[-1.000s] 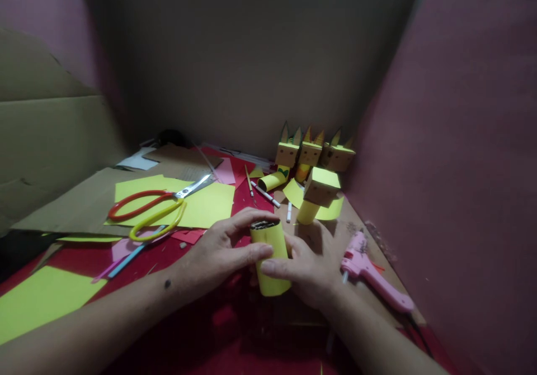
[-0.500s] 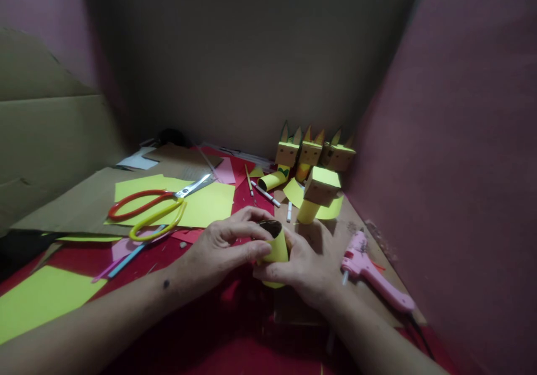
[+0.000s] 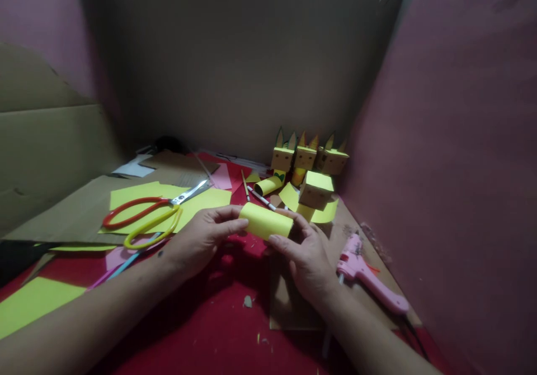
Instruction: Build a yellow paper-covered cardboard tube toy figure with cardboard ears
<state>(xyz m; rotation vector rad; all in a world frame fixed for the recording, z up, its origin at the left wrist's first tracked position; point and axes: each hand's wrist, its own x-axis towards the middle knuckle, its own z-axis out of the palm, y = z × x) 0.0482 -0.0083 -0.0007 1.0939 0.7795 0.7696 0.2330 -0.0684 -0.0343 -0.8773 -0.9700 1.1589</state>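
A yellow paper-covered tube (image 3: 265, 222) lies sideways in the air between my two hands, above the red tabletop. My left hand (image 3: 212, 231) grips its left end between thumb and fingers. Around its right end close the thumb and fingers of my right hand (image 3: 308, 252). Just beyond the right hand stands a cardboard box head (image 3: 316, 190) with a yellow top, set on a yellow tube. Behind it are several similar figures with pointed ears, one of them a box-headed figure (image 3: 283, 158) with a yellow tube body lying toward me.
Scissors (image 3: 174, 200) with red and yellow handles rest on yellow paper (image 3: 205, 204) at left. A pink glue gun (image 3: 371, 280) lies on a cardboard sheet (image 3: 293, 308) at right, by the pink wall (image 3: 453, 168). Pencil and white sticks lie beyond my hands.
The yellow tube has turned from upright to sideways and risen. My left hand has shifted to its left end, my right hand to its right end. The view has tilted slightly.
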